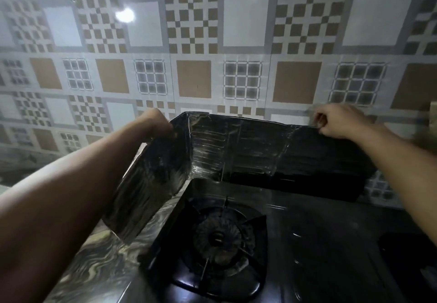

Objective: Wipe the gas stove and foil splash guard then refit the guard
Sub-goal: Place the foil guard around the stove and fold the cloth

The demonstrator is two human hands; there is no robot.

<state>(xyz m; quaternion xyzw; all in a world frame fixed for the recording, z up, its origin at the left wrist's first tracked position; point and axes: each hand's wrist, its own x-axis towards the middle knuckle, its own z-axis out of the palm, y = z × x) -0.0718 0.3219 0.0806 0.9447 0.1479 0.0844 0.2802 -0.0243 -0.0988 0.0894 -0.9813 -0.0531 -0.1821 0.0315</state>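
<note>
While both hands hold it up, the scene reads:
Left hand point(159, 122): grips the guard's left top edge.
Foil splash guard point(212, 146): dark, creased, folded panels standing behind the gas stove point(307, 243).
Right hand point(340, 120): pinches its right top edge.

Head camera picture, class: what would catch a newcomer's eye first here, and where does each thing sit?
First, the foil guard, a folded shiny sheet standing behind and to the left of the stove, gripped at its top edge by the left hand and the right hand. Next, the burner low in the middle. Behind it all, the checkered wall tiles fill the top half.
</note>
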